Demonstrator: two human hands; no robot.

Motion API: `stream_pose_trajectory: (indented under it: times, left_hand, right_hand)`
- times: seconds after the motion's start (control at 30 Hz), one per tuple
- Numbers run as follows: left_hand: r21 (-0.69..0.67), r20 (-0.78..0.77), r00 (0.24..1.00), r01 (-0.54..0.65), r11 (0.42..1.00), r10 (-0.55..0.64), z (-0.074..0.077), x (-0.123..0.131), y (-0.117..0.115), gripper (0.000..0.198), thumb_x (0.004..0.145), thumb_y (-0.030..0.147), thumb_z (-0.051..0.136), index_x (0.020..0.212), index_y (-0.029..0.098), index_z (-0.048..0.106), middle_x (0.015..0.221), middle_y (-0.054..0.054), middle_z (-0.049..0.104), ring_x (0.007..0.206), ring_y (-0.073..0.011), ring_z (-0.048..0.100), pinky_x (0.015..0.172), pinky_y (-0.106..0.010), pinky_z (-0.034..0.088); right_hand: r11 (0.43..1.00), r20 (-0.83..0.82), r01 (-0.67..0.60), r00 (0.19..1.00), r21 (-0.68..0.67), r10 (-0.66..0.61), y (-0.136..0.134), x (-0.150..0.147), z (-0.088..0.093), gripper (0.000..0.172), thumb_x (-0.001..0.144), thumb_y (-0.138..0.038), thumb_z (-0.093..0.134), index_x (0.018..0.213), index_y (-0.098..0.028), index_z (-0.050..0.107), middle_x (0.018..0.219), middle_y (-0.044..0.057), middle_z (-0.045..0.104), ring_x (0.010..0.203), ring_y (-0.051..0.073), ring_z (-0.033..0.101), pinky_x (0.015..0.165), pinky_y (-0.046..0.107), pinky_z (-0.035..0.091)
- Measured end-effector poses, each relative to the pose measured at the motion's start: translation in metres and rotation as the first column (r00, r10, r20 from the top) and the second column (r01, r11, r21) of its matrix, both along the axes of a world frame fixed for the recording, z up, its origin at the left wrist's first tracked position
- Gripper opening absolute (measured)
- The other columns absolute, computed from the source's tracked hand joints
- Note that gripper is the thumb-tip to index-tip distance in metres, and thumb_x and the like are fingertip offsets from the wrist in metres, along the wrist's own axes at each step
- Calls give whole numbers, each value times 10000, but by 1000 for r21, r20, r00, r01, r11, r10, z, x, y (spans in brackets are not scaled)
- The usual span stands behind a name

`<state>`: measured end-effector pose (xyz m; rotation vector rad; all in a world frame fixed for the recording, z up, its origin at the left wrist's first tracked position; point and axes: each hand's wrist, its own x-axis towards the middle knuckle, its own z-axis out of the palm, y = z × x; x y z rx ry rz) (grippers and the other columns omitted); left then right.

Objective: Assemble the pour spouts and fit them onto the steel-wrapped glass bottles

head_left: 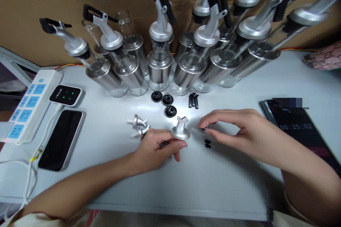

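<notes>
My left hand (162,145) is closed on a silver pourer spout (181,127), its flared disc at the bottom and the spout pointing up. Between thumb and forefinger my right hand (229,127) pinches a small black cap (204,128), just right of that spout. Two more small black caps (207,143) lie on the table below it. Beside my left hand rest further silver pourer spouts (139,121), partly hidden by it. Farther back are three round black stoppers (170,111) and several slim black levers (193,100).
Glass-and-steel bottles (160,71), many with silver pourers, stand in rows along the back. At left lie a power strip (34,103), a small Wi-Fi device (67,95), a phone (62,140) and a white cable (48,127). A device showing a timer (295,127) lies under my right forearm.
</notes>
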<state>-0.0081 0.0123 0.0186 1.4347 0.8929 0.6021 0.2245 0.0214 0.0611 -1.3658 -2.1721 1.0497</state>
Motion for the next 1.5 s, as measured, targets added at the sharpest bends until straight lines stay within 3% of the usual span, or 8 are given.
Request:
stream_pose_trajectory:
  times: [0.2,0.37,0.47,0.77,1.23,1.3,1.4,1.5]
  left_hand:
    - [1,-24,1000,10,1000,-10,1,-1,1,282,857,341,579,707,128,685,551,-43,679,461,-100,555,473,-223,429]
    - [25,15,1000,24,999,-24,-1,-1,1,292,863,343,573,695,124,667,547,-48,677,475,-104,573,481,-217,443]
    - [38,-6,999,32,999,-32,-1,-1,1,295,868,342,570,678,134,657,538,-41,674,474,-100,560,462,-210,424]
    - [135,-7,997,74,988,-73,2,-1,1,251,861,266,564,664,153,669,550,-41,682,535,-107,560,477,-206,414]
    - [103,-4,998,68,992,-68,1,-1,1,278,872,300,547,669,146,659,518,-29,655,483,-91,529,444,-191,388]
    - [116,-4,997,74,990,-74,1,-1,1,288,875,297,539,651,148,642,508,-28,647,489,-94,534,450,-196,393]
    - [121,12,996,88,989,-90,0,-2,1,279,869,285,546,637,150,622,535,-35,653,495,-95,546,454,-199,406]
    - [133,24,994,102,986,-106,-2,-4,1,275,859,282,555,625,148,610,557,-42,650,476,-92,543,451,-199,419]
  right_hand:
    - [972,-197,160,972,174,-124,-6,-19,-1,151,879,-204,583,959,-245,705,951,29,696,863,160,655,742,272,513]
    - [928,-293,367,896,66,-334,-9,-31,-10,125,858,-243,625,945,-244,715,883,16,733,779,159,674,697,270,527]
    - [912,-310,410,870,20,-384,-9,-36,-10,100,849,-255,625,868,-238,721,800,11,737,694,154,666,656,267,524]
    - [917,-375,379,837,-127,-398,-8,-40,-9,111,833,-282,628,799,-218,711,701,18,715,633,156,667,602,255,547]
    - [911,-412,263,827,-316,-382,-6,-37,-10,170,854,-337,620,910,-226,735,756,17,713,714,147,660,691,259,527]
    - [896,-425,215,821,-388,-381,-5,-36,-10,212,847,-372,627,945,-213,726,739,21,691,685,145,632,663,264,509]
    - [869,-472,38,828,-494,-304,-5,-36,-9,323,884,-445,560,987,-179,710,660,9,606,593,128,541,603,273,462]
    - [806,-517,-84,805,-586,-292,-5,-36,-9,361,896,-465,521,984,-160,693,563,-32,483,544,120,458,591,285,415]
